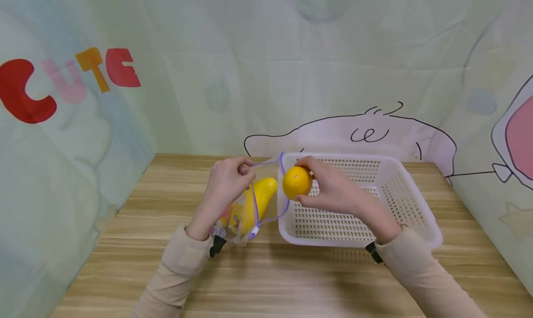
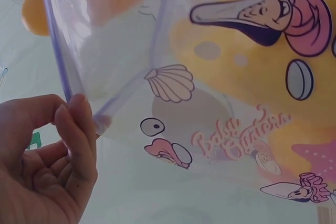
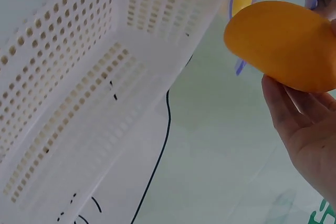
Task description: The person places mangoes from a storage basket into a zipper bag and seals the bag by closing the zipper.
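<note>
My left hand (image 1: 228, 181) pinches the purple edge of a clear plastic zip bag (image 2: 170, 83) printed with cartoon shells, and the bag's mouth gapes toward the right. Inside lies a long yellow fruit (image 1: 265, 194) that looks like a mango, its tip pointing to the opening. Between thumb and fingers, my right hand (image 1: 333, 188) holds an orange (image 1: 297, 183) right at the bag's mouth, over the left rim of the basket. The right wrist view shows the fingers (image 3: 294, 114) under the orange. What else the bag contains is hard to make out.
A white perforated plastic basket (image 1: 416, 207) stands on the wooden table (image 1: 283, 281), just right of the bag. Behind the table hangs a printed cloth backdrop (image 1: 200, 100), which also covers both sides.
</note>
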The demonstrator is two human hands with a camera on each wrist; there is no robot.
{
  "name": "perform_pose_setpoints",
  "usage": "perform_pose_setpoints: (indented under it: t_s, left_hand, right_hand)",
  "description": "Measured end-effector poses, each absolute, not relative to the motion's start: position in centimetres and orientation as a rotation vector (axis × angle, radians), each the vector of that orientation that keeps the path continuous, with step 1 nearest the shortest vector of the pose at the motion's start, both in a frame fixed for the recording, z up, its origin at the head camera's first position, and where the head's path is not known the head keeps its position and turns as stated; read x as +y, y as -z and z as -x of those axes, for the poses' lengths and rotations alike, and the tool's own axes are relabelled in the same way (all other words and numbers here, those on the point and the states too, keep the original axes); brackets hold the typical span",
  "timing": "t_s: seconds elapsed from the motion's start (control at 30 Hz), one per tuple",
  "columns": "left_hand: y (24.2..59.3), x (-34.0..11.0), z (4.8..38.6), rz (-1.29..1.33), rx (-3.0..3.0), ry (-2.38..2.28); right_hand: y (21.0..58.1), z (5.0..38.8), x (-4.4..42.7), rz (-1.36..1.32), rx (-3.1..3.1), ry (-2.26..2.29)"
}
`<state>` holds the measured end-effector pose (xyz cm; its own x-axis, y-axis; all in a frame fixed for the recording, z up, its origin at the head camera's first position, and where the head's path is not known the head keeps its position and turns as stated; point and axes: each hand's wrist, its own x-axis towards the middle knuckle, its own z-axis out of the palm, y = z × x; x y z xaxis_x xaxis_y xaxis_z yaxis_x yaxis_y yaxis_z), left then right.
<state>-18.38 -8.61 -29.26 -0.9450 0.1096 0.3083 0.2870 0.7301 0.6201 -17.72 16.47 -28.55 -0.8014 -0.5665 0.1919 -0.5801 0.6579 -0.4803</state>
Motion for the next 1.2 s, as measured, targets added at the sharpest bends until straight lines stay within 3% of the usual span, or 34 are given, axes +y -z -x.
perform_pose_setpoints:
  t_s: [0.63, 1.2]
  left_hand:
    - [29.3, -8.4, 18.5, 0.341, -2.682, 1.020]
    - [29.1, -8.3, 18.4, 0.331, -2.676, 1.012]
  right_hand:
    - [30.6, 17.4, 13.0, -1.054, -2.794, -1.164]
    - [32.0, 17.3, 11.9, -1.063, -2.841, -1.083]
